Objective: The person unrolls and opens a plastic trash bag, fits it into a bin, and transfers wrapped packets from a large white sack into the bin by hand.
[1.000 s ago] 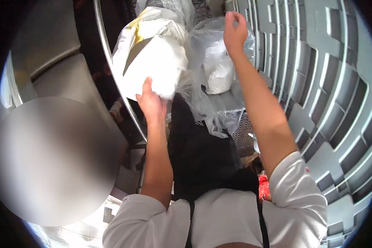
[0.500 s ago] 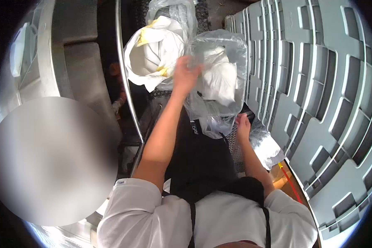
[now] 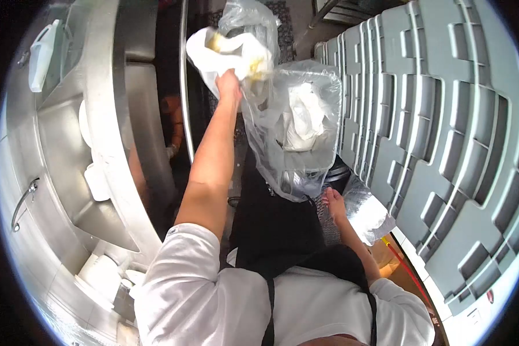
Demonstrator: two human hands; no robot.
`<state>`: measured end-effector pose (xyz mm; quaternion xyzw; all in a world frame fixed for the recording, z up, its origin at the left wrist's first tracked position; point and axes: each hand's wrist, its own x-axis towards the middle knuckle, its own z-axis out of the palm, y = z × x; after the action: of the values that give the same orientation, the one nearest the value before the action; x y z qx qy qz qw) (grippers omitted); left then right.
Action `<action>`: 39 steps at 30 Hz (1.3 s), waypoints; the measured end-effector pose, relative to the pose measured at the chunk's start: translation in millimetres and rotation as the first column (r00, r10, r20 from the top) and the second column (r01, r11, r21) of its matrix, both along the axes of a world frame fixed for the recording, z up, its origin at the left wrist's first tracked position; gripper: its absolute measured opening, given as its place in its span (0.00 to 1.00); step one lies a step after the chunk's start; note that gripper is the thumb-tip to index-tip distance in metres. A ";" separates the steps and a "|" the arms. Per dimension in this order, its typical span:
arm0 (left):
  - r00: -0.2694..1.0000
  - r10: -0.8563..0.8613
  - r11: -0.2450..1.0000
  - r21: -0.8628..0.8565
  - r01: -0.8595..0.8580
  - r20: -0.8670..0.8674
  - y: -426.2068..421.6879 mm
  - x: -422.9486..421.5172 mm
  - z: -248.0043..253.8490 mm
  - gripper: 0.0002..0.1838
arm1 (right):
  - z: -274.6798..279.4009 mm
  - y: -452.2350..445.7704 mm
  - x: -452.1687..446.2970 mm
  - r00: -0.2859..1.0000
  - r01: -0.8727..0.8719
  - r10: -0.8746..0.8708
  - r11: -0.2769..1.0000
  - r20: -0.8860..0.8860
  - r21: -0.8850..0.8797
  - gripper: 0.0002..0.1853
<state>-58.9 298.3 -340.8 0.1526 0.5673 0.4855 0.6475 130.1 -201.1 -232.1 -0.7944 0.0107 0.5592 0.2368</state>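
Note:
My left hand is closed on the near edge of a white sack with yellow patches, which is crumpled and slightly blurred. To its right stands a container lined with a clear plastic bag, whose loose plastic hangs over the near side. Inside lies a lumpy white bundle; its kind I cannot tell. My right hand is by the near right corner of the hanging plastic, fingers loosely bent and apparently holding nothing. Another clear plastic bag is behind the sack.
Ribbed grey panels form a wall along the right. A metal rail and a steel sink line the left side. Crumpled shiny sheeting lies beyond my right hand. A red cord runs at the lower right.
My left hand has moved left from between the two bags and taken hold of the white sack, whose mouth has bunched up. My right hand is slightly lower. The view has shifted left.

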 end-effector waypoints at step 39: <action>0.549 -0.725 0.602 -0.771 0.210 -0.416 -29.2 -84.9 -238.2 0.35 | -7.6 406.6 54.9 0.296 -0.592 -0.131 0.752 0.946 0.289 0.12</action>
<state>-143.8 269.1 -579.0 0.2497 0.8263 -0.0436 0.5030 185.0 205.4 -239.6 -0.8354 -0.4277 -0.0003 0.3453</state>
